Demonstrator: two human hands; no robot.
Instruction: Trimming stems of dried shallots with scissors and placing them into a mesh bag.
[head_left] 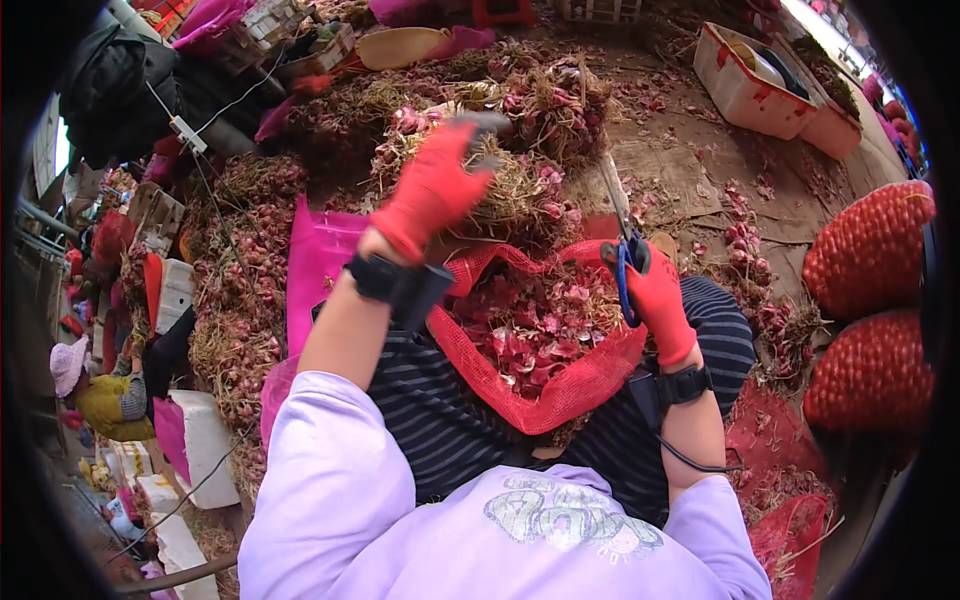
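My left hand (437,188), in a red glove with dark fingertips, is over a heap of dried shallot bunches (515,185) beyond my lap. Its fingers are slightly blurred but look apart, and I see nothing between them. Blue-handled scissors (625,270) are in my red-gloved right hand (662,300), their blades pointing away from me. Between my legs lies a red mesh bag (545,405), its rim rolled open. Loose shallots and papery purple skins (535,320) fill it. My right hand is beside the bag's right rim.
More shallots (240,300) are piled to the left, beside a magenta sheet (325,250). Full red mesh sacks (870,250) stand at the right. A white foam box (750,85) sits at the far right. Another person (105,395) is at the far left near foam boxes (205,450).
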